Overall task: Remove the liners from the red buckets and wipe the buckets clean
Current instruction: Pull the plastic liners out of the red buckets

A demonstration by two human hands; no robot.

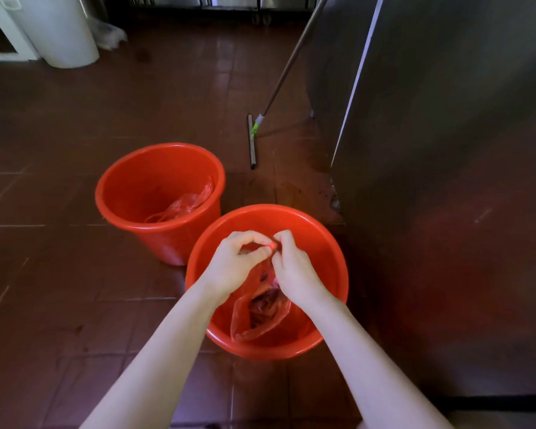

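The light was dim and reddish; glare lay on the floor (225,57) far beyond the grip; edges bowed, corners soft.

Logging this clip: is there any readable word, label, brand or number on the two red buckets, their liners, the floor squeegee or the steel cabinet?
None: no text can be read anywhere in the head view.
near bucket, far bucket: plain red, no label shows.
near liner, far liner: no print visible.
squeegee, steel cabinet: no marking visible.
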